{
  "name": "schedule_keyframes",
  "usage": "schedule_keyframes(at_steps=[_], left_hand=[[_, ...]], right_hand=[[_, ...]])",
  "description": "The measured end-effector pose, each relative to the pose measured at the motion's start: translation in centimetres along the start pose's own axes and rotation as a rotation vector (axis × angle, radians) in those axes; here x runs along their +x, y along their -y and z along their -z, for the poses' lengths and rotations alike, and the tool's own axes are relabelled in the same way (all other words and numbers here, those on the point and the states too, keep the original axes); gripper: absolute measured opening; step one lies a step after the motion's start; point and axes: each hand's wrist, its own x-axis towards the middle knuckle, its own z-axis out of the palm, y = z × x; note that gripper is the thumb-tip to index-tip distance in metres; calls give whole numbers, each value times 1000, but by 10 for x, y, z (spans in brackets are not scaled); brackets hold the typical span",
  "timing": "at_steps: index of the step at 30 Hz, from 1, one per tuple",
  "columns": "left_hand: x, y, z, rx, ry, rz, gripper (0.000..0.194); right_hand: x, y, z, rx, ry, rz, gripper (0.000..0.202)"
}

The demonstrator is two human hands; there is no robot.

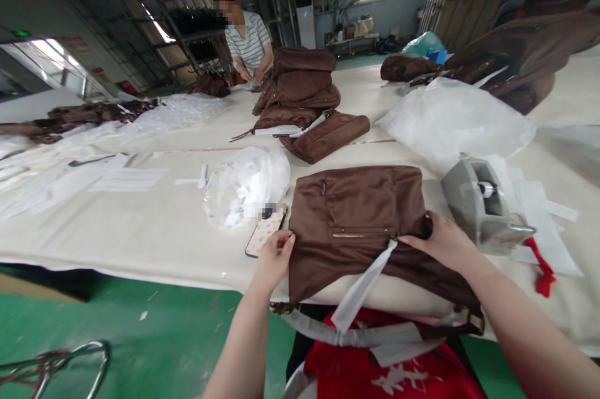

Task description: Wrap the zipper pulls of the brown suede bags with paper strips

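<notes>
A brown bag (356, 205) lies flat on the cream-covered table, its gold zipper (359, 235) facing up. White paper is wrapped on the zipper pull, and the wrapped strap (356, 334) hangs over the table's front edge. My left hand (277, 255) pinches the bag's left edge between thumb and fingers, beside a phone (266, 233). At the bag's right side, my right hand (438, 241) grips the brown material, with its thumb close to the zipper's right end.
A grey tape dispenser (487, 205) stands at the right. Stacked brown bags (304, 99) lie beyond, with clear plastic (248, 186) to the left and a plastic bag (454, 121) to the right. A person (248, 42) stands across the table.
</notes>
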Motion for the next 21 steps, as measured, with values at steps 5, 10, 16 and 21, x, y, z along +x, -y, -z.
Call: schedule_keyframes(at_steps=[5, 10, 16, 21], left_hand=[[3, 8, 6, -238, 143, 93, 37], [-3, 14, 9, -258, 104, -23, 37], [-8, 19, 11, -287, 11, -56, 36], [-11, 9, 17, -309, 55, -85, 36]], right_hand=[[14, 3, -1, -13, 105, -42, 77], [3, 14, 2, 329, 249, -109, 53], [-15, 53, 45, 1051, 534, -193, 41], [-12, 93, 104, 1208, 426, -247, 34]])
